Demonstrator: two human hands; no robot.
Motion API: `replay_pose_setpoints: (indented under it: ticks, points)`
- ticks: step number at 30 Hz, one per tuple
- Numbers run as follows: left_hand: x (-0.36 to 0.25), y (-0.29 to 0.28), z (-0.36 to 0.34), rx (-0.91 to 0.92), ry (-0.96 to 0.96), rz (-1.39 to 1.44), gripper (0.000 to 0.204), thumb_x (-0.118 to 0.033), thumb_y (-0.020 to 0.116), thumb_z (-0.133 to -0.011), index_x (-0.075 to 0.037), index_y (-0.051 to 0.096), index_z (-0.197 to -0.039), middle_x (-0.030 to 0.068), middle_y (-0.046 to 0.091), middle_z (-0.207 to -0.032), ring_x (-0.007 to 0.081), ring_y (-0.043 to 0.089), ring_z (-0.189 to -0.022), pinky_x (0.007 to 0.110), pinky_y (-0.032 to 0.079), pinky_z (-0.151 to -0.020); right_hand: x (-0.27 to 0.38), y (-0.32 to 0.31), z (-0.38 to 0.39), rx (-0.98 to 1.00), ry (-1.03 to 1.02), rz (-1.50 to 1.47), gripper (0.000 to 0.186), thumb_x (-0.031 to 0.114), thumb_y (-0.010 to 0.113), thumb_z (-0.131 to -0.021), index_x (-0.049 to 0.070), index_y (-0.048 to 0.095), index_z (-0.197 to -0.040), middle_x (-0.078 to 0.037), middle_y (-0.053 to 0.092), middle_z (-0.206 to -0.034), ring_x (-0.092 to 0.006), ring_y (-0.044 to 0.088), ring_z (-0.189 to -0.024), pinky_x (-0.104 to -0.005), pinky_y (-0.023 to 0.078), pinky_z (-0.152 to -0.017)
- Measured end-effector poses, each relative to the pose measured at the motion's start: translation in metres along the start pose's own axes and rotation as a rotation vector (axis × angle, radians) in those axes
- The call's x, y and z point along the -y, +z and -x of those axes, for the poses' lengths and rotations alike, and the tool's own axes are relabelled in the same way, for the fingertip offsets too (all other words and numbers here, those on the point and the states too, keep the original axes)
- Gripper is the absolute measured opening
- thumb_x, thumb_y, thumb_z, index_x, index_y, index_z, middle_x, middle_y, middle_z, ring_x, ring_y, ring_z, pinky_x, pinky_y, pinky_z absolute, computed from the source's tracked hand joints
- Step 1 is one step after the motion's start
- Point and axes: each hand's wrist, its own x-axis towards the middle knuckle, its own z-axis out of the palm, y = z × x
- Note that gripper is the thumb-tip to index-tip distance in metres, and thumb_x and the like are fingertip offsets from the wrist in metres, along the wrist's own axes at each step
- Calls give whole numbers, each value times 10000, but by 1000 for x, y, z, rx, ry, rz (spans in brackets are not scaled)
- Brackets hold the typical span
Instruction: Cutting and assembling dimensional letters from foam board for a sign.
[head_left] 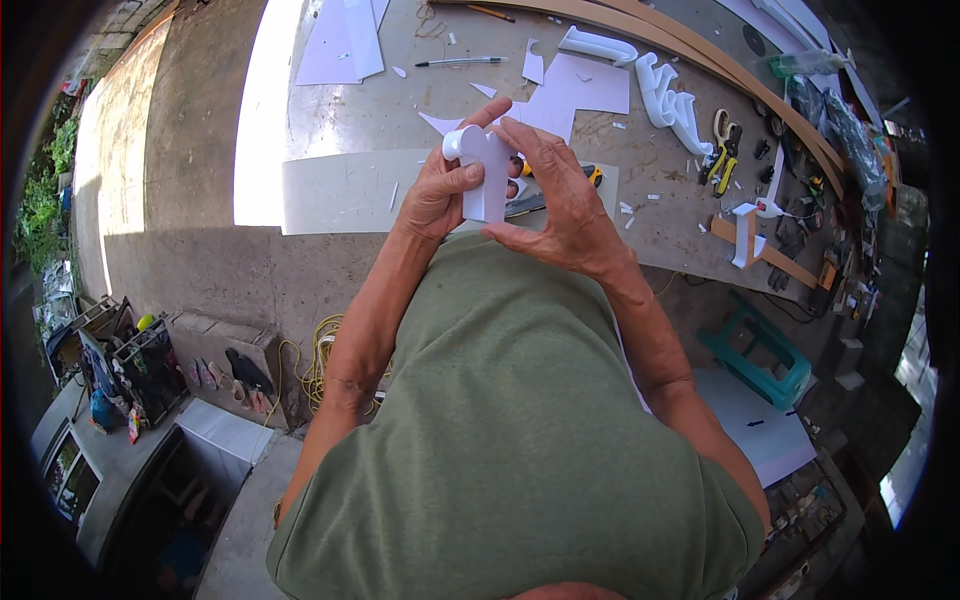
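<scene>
Gripping one white piece (485, 195), the left hand (437, 192) has its thumb on the near face and fingers behind. The piece's long axis runs away from the torso, rounded end farthest. The right hand (577, 205) has fingers spread around the right side; contact cannot be told. Beyond, the table (670, 235) carries one pen (460, 62) and one pair of yellow-handled pliers (733, 158).
</scene>
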Motion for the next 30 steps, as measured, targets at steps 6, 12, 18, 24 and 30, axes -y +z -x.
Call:
replay_pose_setpoints:
  ticks: [6,12,18,24,30]
  points:
    - [-1,7,0,-49,-9,-7,889,-99,815,-862,-40,316,-1596,114,659,-1196,234,699,-1055,393,644,-897,1,1,-2,-11,-14,18,1032,180,934,-674,66,404,-1551,-166,528,-1487,-347,525,-1351,-443,501,-1080]
    - [2,0,0,-28,5,2,879,-102,816,-865,-44,327,-1593,113,662,-1197,238,703,-1059,383,627,-916,0,5,-2,-47,21,-14,1064,158,922,-651,38,383,-1560,-197,559,-1409,-359,541,-1304,-432,484,-1086]
    - [3,-3,3,-57,6,-32,820,-112,790,-894,-43,347,-1581,124,646,-1229,246,695,-1074,394,604,-956,-2,3,-2,-4,94,-29,1038,223,931,-663,44,401,-1537,-153,578,-1447,-354,578,-1312,-470,517,-1062]
    - [1,15,1,-216,-67,-126,758,-260,723,-956,26,353,-1553,148,636,-1262,256,663,-1141,409,597,-931,-12,1,-7,-51,128,-19,1073,191,919,-654,25,360,-1555,-150,659,-1329,-355,608,-1252,-457,535,-1037]
    - [-7,39,5,-457,-171,-665,630,-322,781,-917,105,583,-1336,177,702,-1178,223,694,-1069,356,584,-890,-27,-1,-6,-92,21,228,1108,150,916,-640,28,337,-1577,-181,620,-1353,-346,589,-1214,-442,531,-1026]
